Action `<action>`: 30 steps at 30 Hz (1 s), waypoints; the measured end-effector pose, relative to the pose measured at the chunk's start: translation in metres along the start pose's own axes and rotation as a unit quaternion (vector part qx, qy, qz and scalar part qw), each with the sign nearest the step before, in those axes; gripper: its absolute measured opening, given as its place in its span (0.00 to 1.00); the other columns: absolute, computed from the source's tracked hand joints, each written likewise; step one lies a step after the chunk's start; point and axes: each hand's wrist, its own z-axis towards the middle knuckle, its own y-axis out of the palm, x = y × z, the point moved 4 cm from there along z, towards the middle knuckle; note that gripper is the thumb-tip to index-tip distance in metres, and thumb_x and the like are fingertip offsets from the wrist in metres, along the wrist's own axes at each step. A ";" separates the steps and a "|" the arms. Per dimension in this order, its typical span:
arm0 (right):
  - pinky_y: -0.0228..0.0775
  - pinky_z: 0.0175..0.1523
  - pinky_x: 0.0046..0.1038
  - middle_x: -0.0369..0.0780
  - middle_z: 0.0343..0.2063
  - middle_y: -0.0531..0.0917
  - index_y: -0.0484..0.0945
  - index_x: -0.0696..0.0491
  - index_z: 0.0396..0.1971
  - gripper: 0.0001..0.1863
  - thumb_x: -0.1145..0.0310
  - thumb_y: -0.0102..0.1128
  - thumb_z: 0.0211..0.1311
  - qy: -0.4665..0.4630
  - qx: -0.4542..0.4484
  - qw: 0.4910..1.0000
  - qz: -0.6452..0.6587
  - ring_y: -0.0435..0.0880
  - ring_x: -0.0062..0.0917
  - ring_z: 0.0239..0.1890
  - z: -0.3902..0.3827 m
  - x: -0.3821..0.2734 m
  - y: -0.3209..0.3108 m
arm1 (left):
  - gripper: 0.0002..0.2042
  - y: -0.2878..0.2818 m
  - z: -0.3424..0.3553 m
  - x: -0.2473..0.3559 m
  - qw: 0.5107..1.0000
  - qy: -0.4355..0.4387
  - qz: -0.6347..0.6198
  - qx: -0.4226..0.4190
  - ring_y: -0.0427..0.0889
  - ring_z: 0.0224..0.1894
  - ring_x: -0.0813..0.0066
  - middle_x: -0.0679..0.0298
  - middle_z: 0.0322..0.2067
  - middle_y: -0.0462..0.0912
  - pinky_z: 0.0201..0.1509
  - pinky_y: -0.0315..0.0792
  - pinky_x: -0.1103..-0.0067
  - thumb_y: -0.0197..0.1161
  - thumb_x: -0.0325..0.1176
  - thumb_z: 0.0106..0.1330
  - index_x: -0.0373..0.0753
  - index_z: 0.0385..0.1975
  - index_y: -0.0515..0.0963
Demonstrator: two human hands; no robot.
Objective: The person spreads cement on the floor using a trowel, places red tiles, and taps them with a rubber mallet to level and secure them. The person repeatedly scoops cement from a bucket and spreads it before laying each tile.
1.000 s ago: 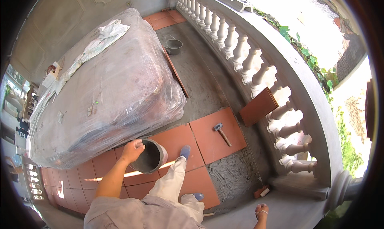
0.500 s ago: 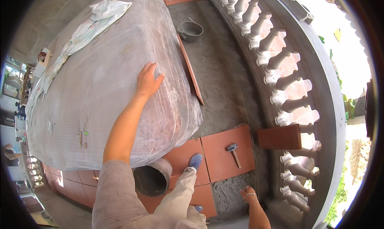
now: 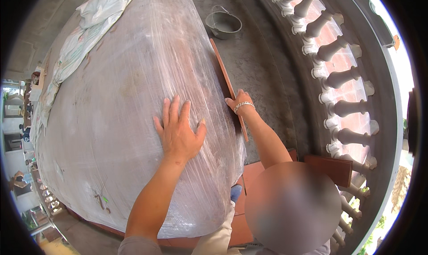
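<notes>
My left hand [image 3: 179, 132] lies flat with its fingers spread on top of a large block wrapped in clear plastic film [image 3: 120, 134]. With thumb on one side and fingers on the other, my right hand [image 3: 240, 101], a chain bracelet at its wrist, grips the edge of a terracotta floor tile [image 3: 226, 77]. This tile stands on edge, leaning against the block's right side. A blurred round patch covers much of my right upper arm and the floor below it.
Ahead, a grey bucket [image 3: 224, 25] stands on the cement floor [image 3: 267, 63]. A balustrade [image 3: 341, 79] runs along the right, with more tiles [image 3: 329, 169] leaning on it. A white sack [image 3: 96, 21] lies on the block. Laid tiles [image 3: 253, 172] show near my foot.
My right hand has come up from above the wet mortar at the lower right and taken hold of the leaning tile. The view has shifted forward; the hammer no longer shows.
</notes>
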 end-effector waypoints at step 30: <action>0.75 0.44 0.41 0.51 0.28 0.84 0.81 0.56 0.36 0.14 0.60 0.63 0.57 0.096 0.110 0.989 0.038 0.84 0.47 0.36 -0.336 0.223 -0.124 | 0.28 0.022 0.006 -0.023 0.992 0.058 0.064 0.097 0.52 0.76 0.57 0.63 0.72 0.60 0.73 0.45 0.44 0.58 0.52 0.65 0.51 0.65 0.71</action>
